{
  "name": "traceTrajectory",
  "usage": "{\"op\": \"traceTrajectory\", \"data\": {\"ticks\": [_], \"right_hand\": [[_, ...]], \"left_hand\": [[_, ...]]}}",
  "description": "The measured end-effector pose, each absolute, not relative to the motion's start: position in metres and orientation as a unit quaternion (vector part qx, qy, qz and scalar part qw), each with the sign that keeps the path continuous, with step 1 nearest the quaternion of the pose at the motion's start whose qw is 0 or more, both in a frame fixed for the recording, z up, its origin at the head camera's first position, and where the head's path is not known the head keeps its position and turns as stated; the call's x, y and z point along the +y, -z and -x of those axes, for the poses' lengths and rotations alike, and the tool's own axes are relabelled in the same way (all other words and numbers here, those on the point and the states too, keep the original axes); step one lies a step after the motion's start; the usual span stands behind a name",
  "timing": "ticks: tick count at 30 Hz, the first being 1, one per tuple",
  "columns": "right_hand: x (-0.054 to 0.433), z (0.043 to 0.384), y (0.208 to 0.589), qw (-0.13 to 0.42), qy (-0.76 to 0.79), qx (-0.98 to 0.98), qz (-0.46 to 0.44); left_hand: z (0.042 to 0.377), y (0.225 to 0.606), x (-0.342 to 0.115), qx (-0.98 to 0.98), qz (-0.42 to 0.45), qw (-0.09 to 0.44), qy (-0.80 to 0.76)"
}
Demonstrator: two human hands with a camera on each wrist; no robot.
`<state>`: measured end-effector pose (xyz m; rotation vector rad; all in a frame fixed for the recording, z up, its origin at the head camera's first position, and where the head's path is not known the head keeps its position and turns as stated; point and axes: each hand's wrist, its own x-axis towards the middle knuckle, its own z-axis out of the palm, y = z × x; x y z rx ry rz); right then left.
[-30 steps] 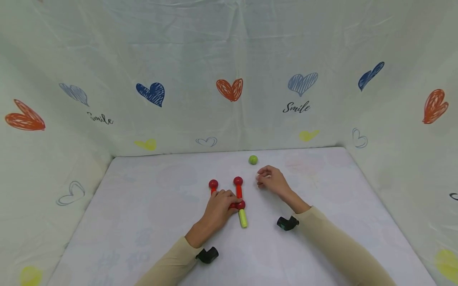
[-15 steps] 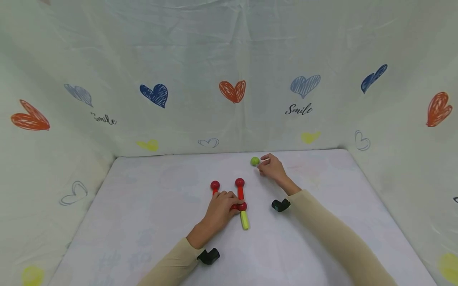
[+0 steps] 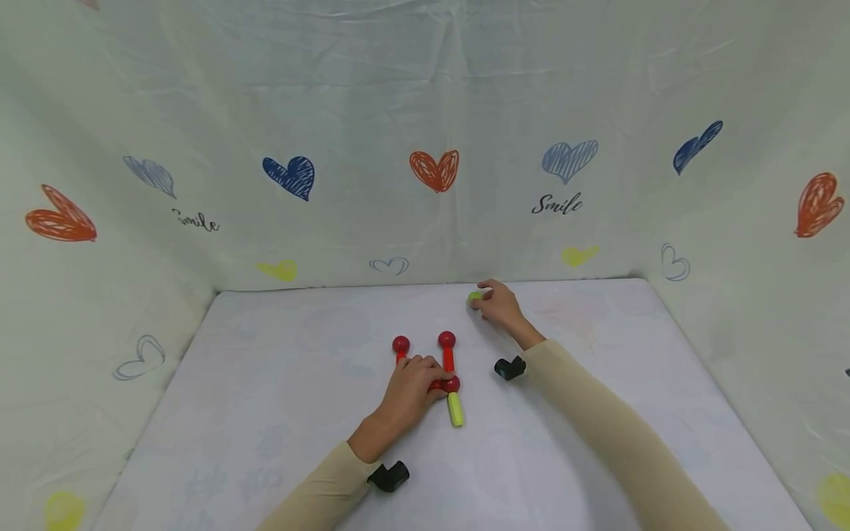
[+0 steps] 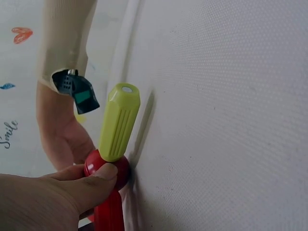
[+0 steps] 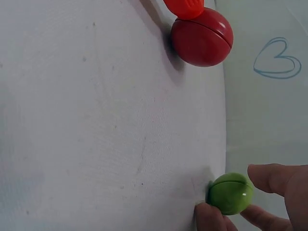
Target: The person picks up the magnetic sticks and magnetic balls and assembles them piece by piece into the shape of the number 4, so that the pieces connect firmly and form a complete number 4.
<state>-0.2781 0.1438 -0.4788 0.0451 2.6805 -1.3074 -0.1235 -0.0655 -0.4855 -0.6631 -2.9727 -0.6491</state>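
My left hand (image 3: 409, 393) pinches a red ball (image 4: 122, 173) at a joint of a magnetic stick-and-ball toy. From that ball a yellow-green stick (image 3: 455, 410) points toward me. A red stick (image 3: 448, 359) runs away from it to another red ball (image 3: 447, 339). One more red ball (image 3: 401, 344) tops a red stick partly hidden by the left hand. At the table's far side, my right hand (image 3: 502, 306) has its thumb and fingers curled round a green ball (image 5: 231, 194), which still rests on the table; one finger stands slightly off it.
A white-covered table (image 3: 279, 413) lies under everything. Behind its far edge hangs a pale curtain (image 3: 358, 206) printed with hearts and words. Black wrist cameras (image 3: 510, 368) sit at both sleeves, low over the table.
My right hand has moved away from me and slightly left, from beside the toy to the green ball, closing its fingers round it. The left hand stays on the toy.
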Motion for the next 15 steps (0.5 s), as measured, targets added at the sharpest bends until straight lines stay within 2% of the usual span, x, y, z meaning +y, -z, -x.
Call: {"op": "traceTrajectory", "data": {"ticks": [15], "right_hand": [[0.1419, 0.2767, 0.4836, 0.062, 0.415, 0.908, 0.008]], "left_hand": [[0.1234, 0.4864, -0.065, -0.955, 0.212, 0.017, 0.207]]}}
